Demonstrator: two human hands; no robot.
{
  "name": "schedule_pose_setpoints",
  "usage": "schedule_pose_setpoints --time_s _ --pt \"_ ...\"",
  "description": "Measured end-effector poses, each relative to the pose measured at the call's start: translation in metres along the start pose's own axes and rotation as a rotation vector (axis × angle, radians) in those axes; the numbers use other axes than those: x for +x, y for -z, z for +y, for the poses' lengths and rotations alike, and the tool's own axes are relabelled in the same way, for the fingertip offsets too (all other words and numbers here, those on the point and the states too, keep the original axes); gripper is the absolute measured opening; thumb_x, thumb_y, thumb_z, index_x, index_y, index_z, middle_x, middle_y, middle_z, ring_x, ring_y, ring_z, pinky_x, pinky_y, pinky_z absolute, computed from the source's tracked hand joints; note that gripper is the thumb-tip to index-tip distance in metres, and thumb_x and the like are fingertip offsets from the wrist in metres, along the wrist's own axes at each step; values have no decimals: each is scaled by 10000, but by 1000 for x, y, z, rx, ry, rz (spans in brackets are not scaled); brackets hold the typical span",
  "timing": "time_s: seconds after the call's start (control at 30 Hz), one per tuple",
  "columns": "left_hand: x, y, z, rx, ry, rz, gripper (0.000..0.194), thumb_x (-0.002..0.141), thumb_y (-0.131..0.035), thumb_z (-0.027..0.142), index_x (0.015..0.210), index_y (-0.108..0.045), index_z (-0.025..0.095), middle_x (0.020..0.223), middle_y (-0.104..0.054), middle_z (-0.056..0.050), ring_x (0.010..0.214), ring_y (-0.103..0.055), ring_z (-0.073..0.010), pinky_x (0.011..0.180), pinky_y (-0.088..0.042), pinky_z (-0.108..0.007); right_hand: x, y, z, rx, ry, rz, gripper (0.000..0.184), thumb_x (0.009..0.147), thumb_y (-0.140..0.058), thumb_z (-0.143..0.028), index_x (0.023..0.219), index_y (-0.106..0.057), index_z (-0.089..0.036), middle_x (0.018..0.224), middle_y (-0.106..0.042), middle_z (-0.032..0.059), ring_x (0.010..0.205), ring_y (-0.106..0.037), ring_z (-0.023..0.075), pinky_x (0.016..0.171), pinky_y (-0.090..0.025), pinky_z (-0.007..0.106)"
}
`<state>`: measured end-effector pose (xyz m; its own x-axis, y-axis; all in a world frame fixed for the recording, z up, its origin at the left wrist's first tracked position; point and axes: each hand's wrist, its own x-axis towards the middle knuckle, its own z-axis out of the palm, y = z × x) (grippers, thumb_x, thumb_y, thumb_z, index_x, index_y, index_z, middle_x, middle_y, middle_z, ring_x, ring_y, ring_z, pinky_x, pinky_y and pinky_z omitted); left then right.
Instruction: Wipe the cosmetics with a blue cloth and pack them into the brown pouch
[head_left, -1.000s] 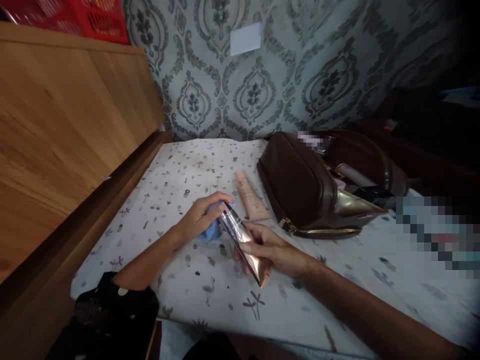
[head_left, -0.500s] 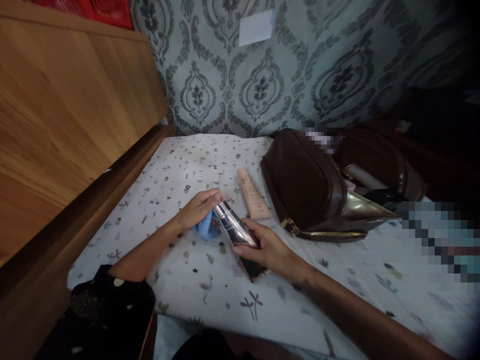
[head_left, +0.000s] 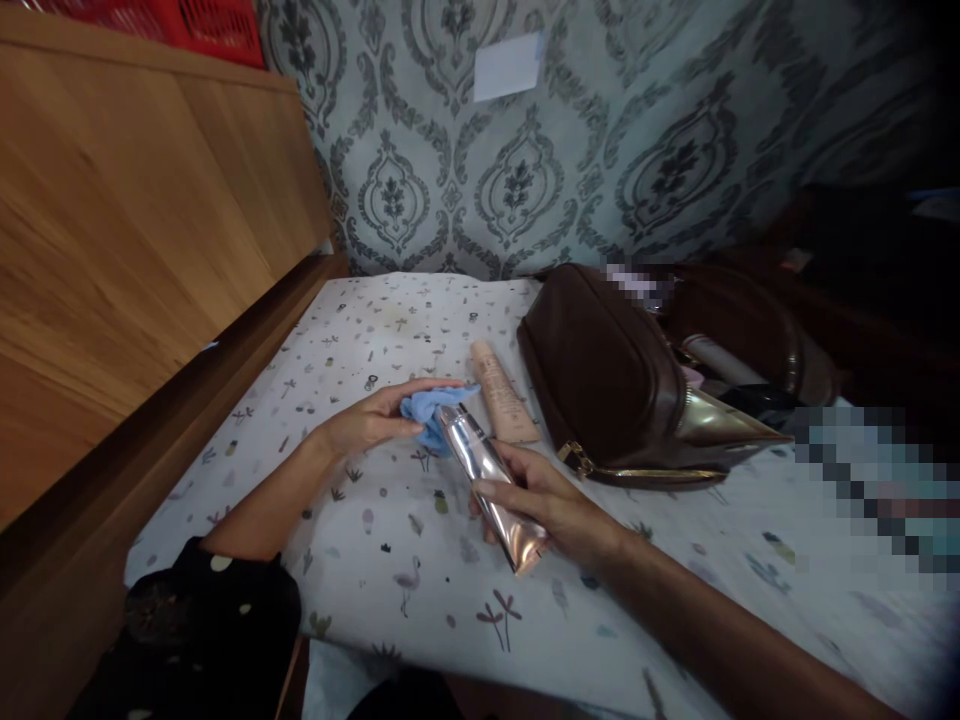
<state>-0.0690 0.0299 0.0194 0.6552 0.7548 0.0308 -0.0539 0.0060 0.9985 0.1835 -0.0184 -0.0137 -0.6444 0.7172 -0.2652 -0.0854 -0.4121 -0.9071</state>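
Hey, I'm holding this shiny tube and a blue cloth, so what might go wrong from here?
The shiny tube looks smooth, so it might slip from the right hand. The blue cloth, bunched in the left hand at the tube's far end, might slide off. The peach tube lies close by and could get knocked.

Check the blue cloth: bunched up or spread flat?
Bunched: the blue cloth shows gathered folds in the left hand, against the shiny tube.

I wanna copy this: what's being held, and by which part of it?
The right grip holds the shiny tube around its lower half, near the flat end. The left grip holds a bunched blue cloth by one side, at the tube's other end.
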Motion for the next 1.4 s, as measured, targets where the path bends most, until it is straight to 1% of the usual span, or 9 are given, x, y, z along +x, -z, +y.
schedule_pose_setpoints --time_s 0.3,0.5,0.63,0.7,0.8,0.9,1.0,1.2,1.4 --pt "4 -1 -3 186 16 98 371 805 -793 457 1006 -746 150 909 -730 -43 807 -655 -143 798 -542 -265 -3 -3 -2 -33 16 -70 453 728 -854 -459 932 -555 -186 731 -630 -32 549 -605 98 485 -496 210" --pt "4 -2 -5 265 58 211 629 828 -594 749 625 -561 155 577 -505 21 540 -480 -103 553 -442 -237 -3 -4 -4 -71 6 -65 458 743 -848 -461 944 -543 -185 744 -634 -43 579 -643 111 521 -530 220" --pt "2 5 -5 498 48 276 619 959 -380 708 812 -660 176 859 -653 -50 861 -627 -190 864 -514 -318 -1 -2 -2 -34 -4 -11 532 697 -866 -505 973 -539 -189 749 -654 -29 546 -650 121 467 -508 214" --pt "2 9 -3 690 29 387 547 984 -385 653 1042 -687 201 1119 -662 -75 1123 -595 -241 1064 -430 -378 0 0 -1 -22 -5 17 558 673 -877 -521 966 -538 -189 740 -661 -23 537 -655 127 461 -507 214" --pt "1 14 -2 843 25 591 521 1001 -369 603 1167 -655 201 1087 -652 -71 1077 -596 -247 1023 -446 -389 2 2 0 -9 -4 34 566 665 -879 -529 964 -541 -187 735 -664 -15 540 -667 138 469 -513 219" --pt "2 16 -2 689 79 586 458 995 -411 563 1163 -631 198 737 -557 9 704 -572 -171 698 -495 -288 2 3 1 -2 -7 34 583 660 -881 -535 983 -543 -186 741 -665 -10 537 -667 143 458 -505 221" --pt "4 13 0 395 138 535 414 925 -579 458 1269 -555 228 654 -489 61 522 -477 -120 496 -404 -227 1 2 0 6 -15 38 605 657 -878 -548 1013 -546 -188 749 -667 -8 535 -665 146 452 -497 222" --pt "7 5 -2 1 95 437 485 755 -650 182 1235 -594 217 796 -606 33 715 -614 -118 654 -525 -211 -1 -1 -7 67 51 127 606 663 -876 -518 1082 -603 -175 982 -712 68 599 -668 137 479 -497 230" --pt "7 -8 -11 -121 85 283 523 666 -591 90 1176 -614 199 756 -604 37 578 -551 -87 511 -447 -179 0 -5 -10 135 75 155 829 634 -900 -494 1332 -573 -189 1145 -718 108 587 -653 126 491 -500 241"
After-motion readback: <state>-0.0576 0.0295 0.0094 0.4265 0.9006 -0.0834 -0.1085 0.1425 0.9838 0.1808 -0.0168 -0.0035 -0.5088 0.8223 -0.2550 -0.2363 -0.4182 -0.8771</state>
